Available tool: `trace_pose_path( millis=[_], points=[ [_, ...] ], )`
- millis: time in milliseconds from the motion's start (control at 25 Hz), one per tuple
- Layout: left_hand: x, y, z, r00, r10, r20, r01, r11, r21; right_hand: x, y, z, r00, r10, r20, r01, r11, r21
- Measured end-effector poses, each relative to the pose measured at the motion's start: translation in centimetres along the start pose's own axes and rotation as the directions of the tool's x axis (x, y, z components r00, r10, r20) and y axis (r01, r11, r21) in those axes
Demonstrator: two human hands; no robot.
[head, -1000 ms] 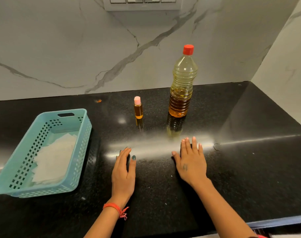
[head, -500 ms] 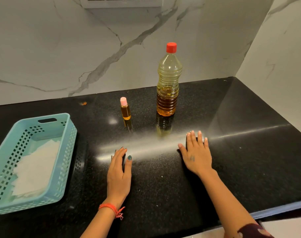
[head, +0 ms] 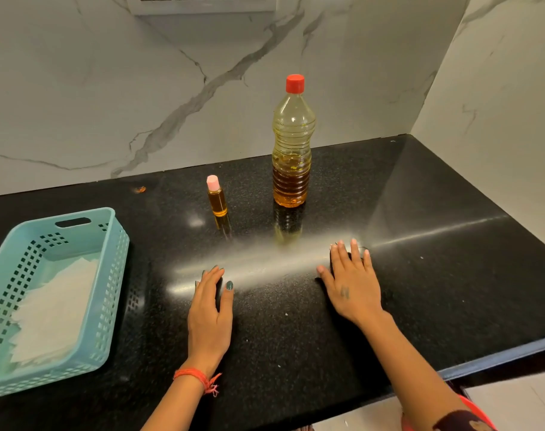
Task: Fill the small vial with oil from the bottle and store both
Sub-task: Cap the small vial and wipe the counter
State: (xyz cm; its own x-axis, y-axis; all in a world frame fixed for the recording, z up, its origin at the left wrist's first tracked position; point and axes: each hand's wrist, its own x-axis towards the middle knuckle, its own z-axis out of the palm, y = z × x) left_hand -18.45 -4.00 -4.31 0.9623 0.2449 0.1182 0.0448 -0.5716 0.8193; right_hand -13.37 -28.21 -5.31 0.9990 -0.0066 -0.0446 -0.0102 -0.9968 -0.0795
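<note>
A small glass vial (head: 216, 196) with a pink cap stands upright on the black counter (head: 436, 275), amber oil inside it. To its right stands a tall clear plastic oil bottle (head: 292, 144) with a red cap, oil filling roughly its lower third. My left hand (head: 210, 312) lies flat on the counter, fingers straight, in front of the vial. My right hand (head: 352, 284) lies flat too, in front and to the right of the bottle. Neither hand touches the vial or the bottle.
A teal perforated plastic basket (head: 109, 275) sits at the left, with white paper lining its bottom. Marble walls close the counter at the back and right. The counter's front edge runs along the lower right.
The view has shifted, so everything sits slightly differently in frame. Both hands stay flat on the counter; vial and bottle have not moved.
</note>
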Motion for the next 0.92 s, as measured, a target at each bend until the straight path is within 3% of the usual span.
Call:
trace_pose_path(
  millis=[120, 240, 320, 480, 640, 720, 840, 920],
  points=[
    [0.0, 0.2, 0.0, 1.0, 0.017, -0.004, -0.017, 1.0, 0.006, -2.9, -4.2, 0.1, 0.99, -0.141, -0.028, 0.141, 0.99, 0.025],
    [-0.1, 0.3, 0.0, 1.0, 0.029, 0.007, -0.029, 0.999, 0.016, -3.9, -8.2, 0.0, 0.941, -0.334, 0.051, 0.328, 0.939, 0.101],
    [-0.1, 0.4, -0.1, 1.0, 0.018, 0.01, -0.018, 1.0, 0.014, -1.2, -7.2, -0.4, 0.949, -0.311, 0.048, 0.31, 0.95, 0.037],
    [-0.2, 0.3, -0.2, 1.0, 0.01, 0.013, -0.01, 1.0, 0.011, 3.2, 0.5, -1.2, 0.998, -0.044, 0.038, 0.047, 0.996, -0.079],
    [-0.2, 0.2, -0.1, 1.0, 0.027, 0.011, -0.027, 1.0, 0.013, 1.2, 4.6, -1.3, 0.99, 0.132, 0.045, -0.127, 0.987, -0.098],
    [-0.2, 0.2, -0.1, 1.0, 0.029, 0.013, -0.029, 1.0, 0.007, -0.1, 2.3, -0.7, 0.996, 0.082, 0.02, -0.081, 0.996, -0.02],
    [-0.3, 0.4, -0.1, 0.999, 0.028, 0.015, -0.028, 1.0, 0.009, -1.8, -1.3, -0.1, 0.988, -0.148, 0.034, 0.145, 0.985, 0.094],
    [-0.3, 0.5, -0.2, 1.0, 0.023, 0.019, -0.023, 1.0, 0.01, -2.4, 0.0, -0.1, 0.979, -0.2, 0.033, 0.196, 0.976, 0.095]
  ],
)
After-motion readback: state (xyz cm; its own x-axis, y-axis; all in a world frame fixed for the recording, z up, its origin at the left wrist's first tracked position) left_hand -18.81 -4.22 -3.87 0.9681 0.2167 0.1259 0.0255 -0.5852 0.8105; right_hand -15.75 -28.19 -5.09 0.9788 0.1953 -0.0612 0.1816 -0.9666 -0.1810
